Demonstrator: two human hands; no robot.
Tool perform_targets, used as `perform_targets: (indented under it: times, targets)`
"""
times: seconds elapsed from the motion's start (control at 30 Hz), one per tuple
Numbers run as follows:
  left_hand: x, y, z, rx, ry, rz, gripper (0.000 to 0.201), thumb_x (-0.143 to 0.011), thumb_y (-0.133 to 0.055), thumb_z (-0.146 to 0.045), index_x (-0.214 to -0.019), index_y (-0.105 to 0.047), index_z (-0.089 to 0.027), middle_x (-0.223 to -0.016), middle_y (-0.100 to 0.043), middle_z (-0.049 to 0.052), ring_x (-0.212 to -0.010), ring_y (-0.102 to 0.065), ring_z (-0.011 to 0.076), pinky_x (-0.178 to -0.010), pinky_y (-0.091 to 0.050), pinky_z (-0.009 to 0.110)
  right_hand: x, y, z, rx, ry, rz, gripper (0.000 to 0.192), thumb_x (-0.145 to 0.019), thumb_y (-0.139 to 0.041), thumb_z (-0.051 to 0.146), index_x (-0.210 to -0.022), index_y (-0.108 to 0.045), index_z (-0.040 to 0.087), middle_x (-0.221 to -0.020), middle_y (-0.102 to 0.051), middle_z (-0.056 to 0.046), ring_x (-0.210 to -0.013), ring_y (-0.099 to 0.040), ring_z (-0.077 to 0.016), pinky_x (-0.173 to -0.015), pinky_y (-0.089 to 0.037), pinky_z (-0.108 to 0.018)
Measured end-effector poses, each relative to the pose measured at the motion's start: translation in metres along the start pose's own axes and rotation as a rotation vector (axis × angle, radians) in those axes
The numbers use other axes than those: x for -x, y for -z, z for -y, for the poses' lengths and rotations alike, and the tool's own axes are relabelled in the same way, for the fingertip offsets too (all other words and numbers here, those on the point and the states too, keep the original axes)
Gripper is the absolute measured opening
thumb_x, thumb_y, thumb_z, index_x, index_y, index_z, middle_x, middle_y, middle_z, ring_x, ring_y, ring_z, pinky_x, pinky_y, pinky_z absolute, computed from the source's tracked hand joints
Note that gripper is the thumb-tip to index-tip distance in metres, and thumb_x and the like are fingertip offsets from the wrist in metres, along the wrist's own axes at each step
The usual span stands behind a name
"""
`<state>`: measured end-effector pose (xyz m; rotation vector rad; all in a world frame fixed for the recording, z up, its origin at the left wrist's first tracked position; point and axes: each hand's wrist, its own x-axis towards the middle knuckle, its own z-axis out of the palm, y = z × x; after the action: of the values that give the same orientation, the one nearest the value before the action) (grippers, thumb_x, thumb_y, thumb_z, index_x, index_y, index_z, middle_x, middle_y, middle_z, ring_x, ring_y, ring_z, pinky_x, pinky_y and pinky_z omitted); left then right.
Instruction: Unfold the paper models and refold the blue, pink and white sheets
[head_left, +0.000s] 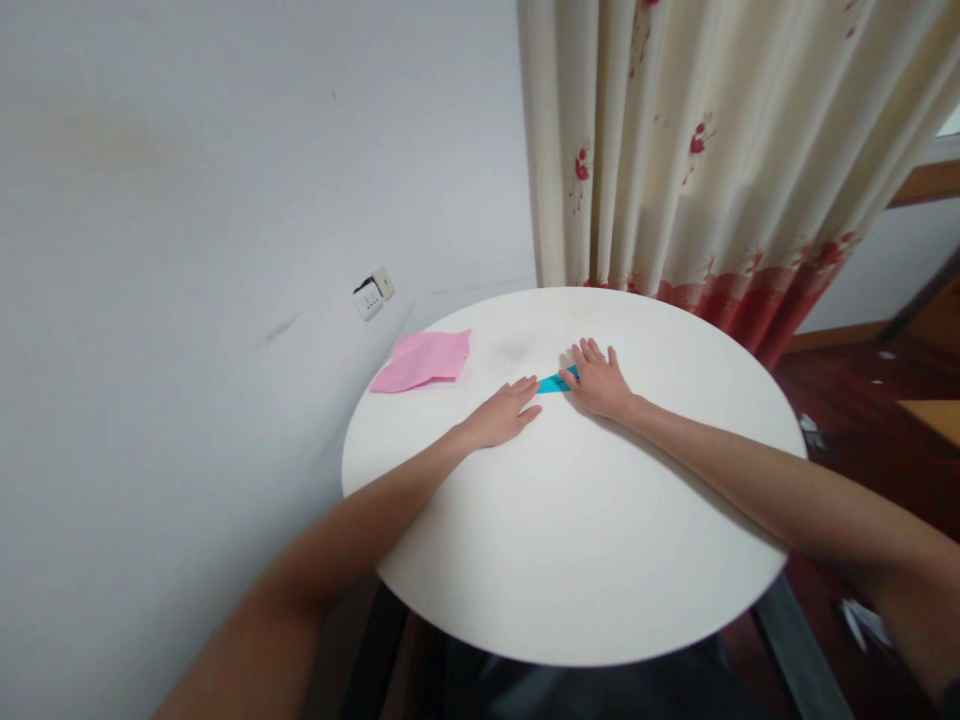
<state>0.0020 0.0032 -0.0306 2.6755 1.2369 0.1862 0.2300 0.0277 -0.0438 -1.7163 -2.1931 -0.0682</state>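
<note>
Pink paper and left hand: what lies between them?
Only bare white table, in the head view, between pink paper and left hand.

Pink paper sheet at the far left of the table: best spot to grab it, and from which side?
Probably the near-left corner of the pink paper, which seems to stick out past the round table's edge. Come from the left, wall side, and pinch top and bottom there; the sheet lies flat, so elsewhere there is no lip. The left hand is nearer.

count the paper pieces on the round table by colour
pink paper: 1, lying apart from both hands
blue paper: 1, pressed flat between the left hand and right hand
total: 2
</note>
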Motion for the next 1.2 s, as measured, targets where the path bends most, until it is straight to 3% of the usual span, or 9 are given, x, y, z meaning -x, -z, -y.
perform_targets:
  times: [0.17, 0.27, 0.33, 0.57, 0.73, 0.97, 1.2]
  targets:
    - [-0.001, 0.001, 0.0, 0.001, -0.005, -0.007, 0.057, -0.105, -0.034, -0.041, -0.156, -0.034, -0.015, -0.165, -0.029, 0.012, -0.155, -0.023, 0.022, -0.126, -0.017, 0.043, 0.002, 0.003, 0.013, -0.188, 0.287, 0.018, 0.043, -0.103, -0.044, 0.029, -0.14, -0.056, 0.012, -0.15, -0.053, -0.018, -0.144, -0.043, -0.0293, -0.118, -0.033, -0.048]
    - [0.0, 0.001, 0.001, 0.001, -0.004, -0.004, 0.058, -0.105, -0.034, -0.042, -0.157, -0.033, -0.015, -0.165, -0.028, 0.012, -0.155, -0.023, 0.0231, -0.126, -0.018, 0.044, 0.005, 0.005, 0.018, -0.278, 0.35, 0.056, 0.033, -0.097, -0.049, 0.015, -0.126, -0.066, 0.015, -0.132, -0.068, -0.014, -0.124, -0.061, -0.0255, -0.105, -0.045, -0.038]
    - [-0.001, 0.001, 0.002, -0.008, -0.005, -0.004, 0.058, -0.106, -0.033, -0.042, -0.157, -0.033, -0.014, -0.165, -0.028, 0.012, -0.155, -0.023, 0.0237, -0.126, -0.018, 0.044, 0.006, 0.006, 0.019, -0.288, 0.361, 0.072, 0.028, -0.095, -0.05, 0.012, -0.115, -0.07, 0.015, -0.123, -0.071, -0.013, -0.114, -0.066, -0.0238, -0.098, -0.048, -0.033]
    - [-0.001, 0.0, 0.002, -0.047, -0.028, -0.061, 0.054, -0.105, -0.037, -0.04, -0.152, -0.041, -0.014, -0.161, -0.038, 0.015, -0.151, -0.032, 0.0252, -0.124, -0.024, 0.042, 0.005, 0.008, 0.016, -0.246, 0.339, 0.065, 0.024, -0.095, -0.053, 0.013, -0.111, -0.071, 0.016, -0.124, -0.071, -0.011, -0.117, -0.064, -0.0234, -0.096, -0.045, -0.031]
    - [0.002, 0.001, 0.001, -0.072, -0.07, -0.173, 0.044, -0.104, -0.043, -0.039, -0.141, -0.054, -0.018, -0.142, -0.051, 0.014, -0.134, -0.048, 0.0259, -0.118, -0.035, 0.04, 0.005, 0.011, 0.018, -0.22, 0.335, 0.077, 0.026, -0.095, -0.053, 0.014, -0.112, -0.073, 0.017, -0.124, -0.071, -0.01, -0.118, -0.062, -0.0242, -0.098, -0.044, -0.034]
    - [0.004, 0.005, 0.002, -0.109, -0.024, -0.221, 0.035, -0.102, -0.049, -0.034, -0.133, -0.063, -0.024, -0.117, -0.056, 0.009, -0.111, -0.054, 0.0254, -0.105, -0.045, 0.041, 0.005, 0.014, 0.018, -0.22, 0.328, 0.111, 0.024, -0.097, -0.054, 0.016, -0.111, -0.074, 0.018, -0.121, -0.07, -0.011, -0.113, -0.061, -0.0251, -0.096, -0.043, -0.036]
    - [0.001, 0.007, 0.006, -0.092, -0.02, -0.253, 0.03, -0.101, -0.055, -0.037, -0.124, -0.072, -0.027, -0.104, -0.058, 0.007, -0.1, -0.055, 0.024, -0.094, -0.048, 0.038, 0.005, 0.014, 0.016, -0.203, 0.427, 0.091, 0.018, -0.098, -0.059, 0.019, -0.104, -0.076, 0.016, -0.108, -0.068, -0.011, -0.104, -0.06, -0.0236, -0.09, -0.043, -0.034]
